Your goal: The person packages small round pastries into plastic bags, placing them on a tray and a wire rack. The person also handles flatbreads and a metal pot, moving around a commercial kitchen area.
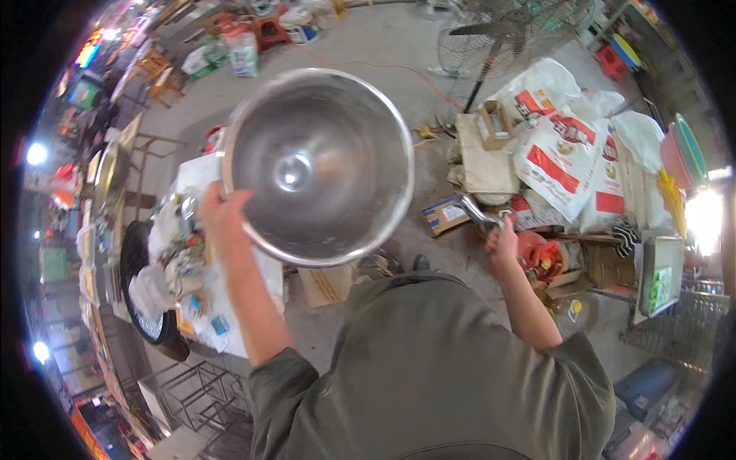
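Note:
My left hand (225,215) grips the rim of a large stainless steel bowl (328,172), its thumb over the near left edge. The bowl is tilted so that its inside faces me, and no contents show in it. Off to the right, my right hand (503,240) is closed around a shiny, curved metal tool (476,211). My fingers hide part of this tool, so its exact kind is unclear. Below it on the floor lies a cardboard box (445,216) with blue markings.
White printed sacks (560,152) are piled at right, beside a pedestal fan (489,46). A cluttered white-topped table (259,287) stands at left, near a metal frame (195,391). A red gas cylinder (532,253) is near my right forearm. An orange cable (397,66) crosses the floor.

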Motion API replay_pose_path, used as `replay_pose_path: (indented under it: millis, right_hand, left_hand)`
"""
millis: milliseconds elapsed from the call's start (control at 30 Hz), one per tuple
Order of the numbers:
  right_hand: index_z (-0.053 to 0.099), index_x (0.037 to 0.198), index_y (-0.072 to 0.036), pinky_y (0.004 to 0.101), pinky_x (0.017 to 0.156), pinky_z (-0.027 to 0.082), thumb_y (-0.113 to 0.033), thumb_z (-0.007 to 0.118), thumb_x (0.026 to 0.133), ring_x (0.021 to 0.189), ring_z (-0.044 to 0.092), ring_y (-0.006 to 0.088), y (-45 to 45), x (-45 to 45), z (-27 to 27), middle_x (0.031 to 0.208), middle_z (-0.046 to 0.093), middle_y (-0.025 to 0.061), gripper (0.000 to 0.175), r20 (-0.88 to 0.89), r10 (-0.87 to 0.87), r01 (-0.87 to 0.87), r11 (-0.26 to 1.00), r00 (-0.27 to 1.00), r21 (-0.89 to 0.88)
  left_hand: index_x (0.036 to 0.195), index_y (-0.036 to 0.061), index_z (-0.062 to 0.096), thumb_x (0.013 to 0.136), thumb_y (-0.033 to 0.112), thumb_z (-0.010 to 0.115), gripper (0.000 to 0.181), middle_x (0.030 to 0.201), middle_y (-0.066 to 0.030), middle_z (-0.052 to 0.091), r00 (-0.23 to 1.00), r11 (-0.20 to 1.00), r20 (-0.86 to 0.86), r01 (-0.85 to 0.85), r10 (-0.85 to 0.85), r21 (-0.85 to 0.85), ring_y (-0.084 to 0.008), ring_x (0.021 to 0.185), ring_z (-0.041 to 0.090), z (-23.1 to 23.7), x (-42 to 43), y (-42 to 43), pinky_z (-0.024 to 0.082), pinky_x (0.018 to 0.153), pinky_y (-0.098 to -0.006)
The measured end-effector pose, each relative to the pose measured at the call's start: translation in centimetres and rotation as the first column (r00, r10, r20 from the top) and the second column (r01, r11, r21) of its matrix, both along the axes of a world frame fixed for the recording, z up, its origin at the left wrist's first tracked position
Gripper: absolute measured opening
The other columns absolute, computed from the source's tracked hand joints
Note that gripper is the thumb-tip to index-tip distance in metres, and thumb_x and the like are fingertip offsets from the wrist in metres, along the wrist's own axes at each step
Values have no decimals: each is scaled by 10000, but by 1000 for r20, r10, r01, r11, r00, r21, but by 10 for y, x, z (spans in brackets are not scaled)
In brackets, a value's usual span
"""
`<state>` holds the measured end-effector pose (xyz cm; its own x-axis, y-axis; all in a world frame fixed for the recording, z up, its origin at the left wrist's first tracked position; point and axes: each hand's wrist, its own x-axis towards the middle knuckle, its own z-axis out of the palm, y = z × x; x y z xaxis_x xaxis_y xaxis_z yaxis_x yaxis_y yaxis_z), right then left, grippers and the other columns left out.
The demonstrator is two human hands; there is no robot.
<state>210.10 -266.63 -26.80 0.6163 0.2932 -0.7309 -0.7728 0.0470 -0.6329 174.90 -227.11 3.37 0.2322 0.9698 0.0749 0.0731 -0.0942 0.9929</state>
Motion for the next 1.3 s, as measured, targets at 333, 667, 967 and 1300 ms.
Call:
replay_pose_path:
  millis: [333, 667, 967, 1300]
  right_hand:
    - [564, 785, -66, 360, 434, 374, -469, 523, 1011, 468, 455, 181, 323, 127, -21, 611, 503, 36, 464, 237, 165, -128, 978, 957, -166]
    - [542, 759, -78, 382, 450, 400, -447, 471, 1035, 456, 447, 199, 686, 264, -42, 594, 479, 48, 466, 361, 212, -157, 972, 908, -176]
    - [602, 870, -8, 438, 491, 489, -380, 521, 1009, 541, 576, 263, 787, 450, -163, 687, 567, 117, 405, 482, 328, -59, 869, 813, -491]
    - [587, 730, 37, 452, 430, 460, -297, 561, 1024, 493, 626, 298, 788, 563, -161, 588, 611, 163, 445, 70, 1, 47, 741, 998, -670]
  left_hand:
    - [964, -38, 653, 761, -81, 647, 208, 956, -118, 707, 954, 968, 204, -238, 218, 80, -192, 827, 670, 8, 93, 202, 533, 796, -313]
    - [1035, -44, 667, 751, -36, 655, 285, 959, -105, 690, 915, 911, -93, -374, 393, 173, -182, 851, 628, 25, 151, 368, 504, 822, -311]
    - [937, -37, 613, 733, -27, 611, 204, 917, -70, 652, 868, 874, -104, -482, 486, 57, -160, 810, 565, -16, 208, 508, 481, 780, -299]
    - [845, -9, 560, 704, -33, 553, 143, 842, -50, 614, 736, 805, -357, -588, 575, 85, -149, 727, 542, -91, 331, 725, 484, 706, -271]
